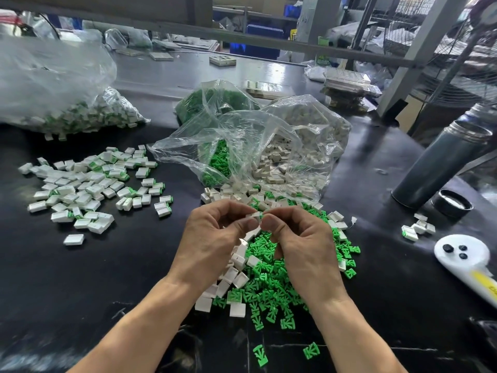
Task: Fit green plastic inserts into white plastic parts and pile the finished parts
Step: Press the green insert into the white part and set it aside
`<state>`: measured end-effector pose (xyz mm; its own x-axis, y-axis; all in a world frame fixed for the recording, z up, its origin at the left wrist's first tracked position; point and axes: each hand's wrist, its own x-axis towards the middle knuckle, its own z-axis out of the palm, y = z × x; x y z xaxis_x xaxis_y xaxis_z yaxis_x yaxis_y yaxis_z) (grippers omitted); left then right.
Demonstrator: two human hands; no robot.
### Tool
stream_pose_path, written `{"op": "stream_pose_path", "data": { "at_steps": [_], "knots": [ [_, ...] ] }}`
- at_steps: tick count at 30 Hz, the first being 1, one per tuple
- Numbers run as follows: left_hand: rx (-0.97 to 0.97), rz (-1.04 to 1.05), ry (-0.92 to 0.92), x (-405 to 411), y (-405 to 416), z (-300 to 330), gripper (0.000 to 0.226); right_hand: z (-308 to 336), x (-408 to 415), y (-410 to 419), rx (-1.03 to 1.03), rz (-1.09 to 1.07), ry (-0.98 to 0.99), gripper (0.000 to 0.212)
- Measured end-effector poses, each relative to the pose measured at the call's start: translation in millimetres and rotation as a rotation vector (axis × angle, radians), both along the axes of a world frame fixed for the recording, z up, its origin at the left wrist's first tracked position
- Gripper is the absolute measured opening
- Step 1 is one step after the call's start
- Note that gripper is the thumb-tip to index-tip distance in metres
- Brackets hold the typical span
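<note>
My left hand (215,238) and my right hand (298,243) meet above the middle of the black table (134,278). Both pinch one small white part (255,215) between thumbs and fingertips; whether a green insert sits in it is hidden by my fingers. Under my hands lies a loose heap of green inserts (271,281) mixed with empty white parts (236,265). To the left spreads a pile of finished white parts with green ends (91,184).
An open clear bag (269,146) holds green inserts and white parts behind my hands. A second bag of green inserts (215,98) and a large bag of finished parts (67,98) lie further back. A grey flask (441,162), its lid (451,203) and a white device (462,254) stand right.
</note>
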<state>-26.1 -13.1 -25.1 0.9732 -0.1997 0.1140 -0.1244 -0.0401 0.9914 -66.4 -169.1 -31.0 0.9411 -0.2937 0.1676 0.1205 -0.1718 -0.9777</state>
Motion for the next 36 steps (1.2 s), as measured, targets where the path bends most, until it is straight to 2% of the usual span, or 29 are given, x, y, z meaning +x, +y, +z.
{"op": "stream_pose_path", "data": {
  "at_steps": [6, 12, 25, 29, 31, 36],
  "knots": [
    [0.058, -0.007, -0.072, 2, 2, 1, 0.018, 0, 0, 3, -0.354, -0.027, -0.062, 0.008],
    [0.148, -0.012, -0.108, 4, 6, 0, 0.026, 3, -2, 2, -0.400, 0.001, -0.061, 0.012],
    [0.275, -0.020, -0.161, 5, 8, -1, 0.030, 7, -6, 4, -0.532, -0.009, -0.104, 0.004],
    [0.380, -0.053, -0.231, 4, 11, 3, 0.028, 4, -6, 6, -0.609, 0.008, -0.115, 0.007],
    [0.372, -0.053, -0.218, 4, 12, 5, 0.026, 2, -6, 5, -0.528, 0.012, -0.072, 0.011],
    [0.138, -0.042, -0.074, 4, 10, 8, 0.015, 3, -3, 7, -0.117, 0.039, 0.015, 0.019]
  ]
}}
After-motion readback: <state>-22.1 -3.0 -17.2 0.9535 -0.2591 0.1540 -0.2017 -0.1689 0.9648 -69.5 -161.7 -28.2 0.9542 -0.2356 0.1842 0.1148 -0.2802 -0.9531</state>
